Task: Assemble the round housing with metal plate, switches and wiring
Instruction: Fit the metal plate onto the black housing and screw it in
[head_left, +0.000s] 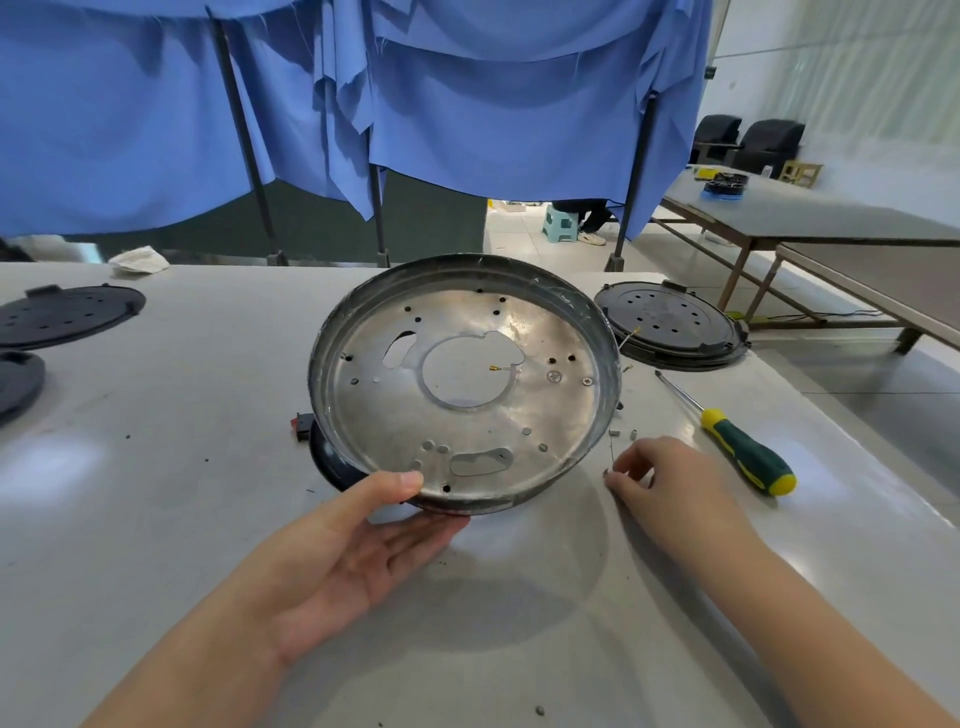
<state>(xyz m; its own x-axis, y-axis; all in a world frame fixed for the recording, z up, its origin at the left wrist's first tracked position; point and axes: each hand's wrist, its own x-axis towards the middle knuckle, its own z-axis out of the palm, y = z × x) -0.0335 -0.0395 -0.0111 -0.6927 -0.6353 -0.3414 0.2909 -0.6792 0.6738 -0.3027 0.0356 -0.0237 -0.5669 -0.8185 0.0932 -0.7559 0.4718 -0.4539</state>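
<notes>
The round metal plate (467, 384), a shallow silver pan with many holes and a large centre opening, is tilted up off the table. My left hand (363, 540) holds its near rim, thumb on the inside and fingers underneath. A black housing part (332, 467) with a red switch (303, 426) shows under the plate's left edge. A thin wire with a brass terminal (493, 368) pokes through the centre opening. My right hand (660, 478) rests on the table to the right of the plate, its fingertips pinching a small screw (606, 472).
A green and yellow screwdriver (737, 447) lies right of my right hand. Small metal bits (623, 432) lie by the plate. Black round covers sit at back right (670, 325) and far left (67, 314). Blue cloth (363, 104) hangs behind the table.
</notes>
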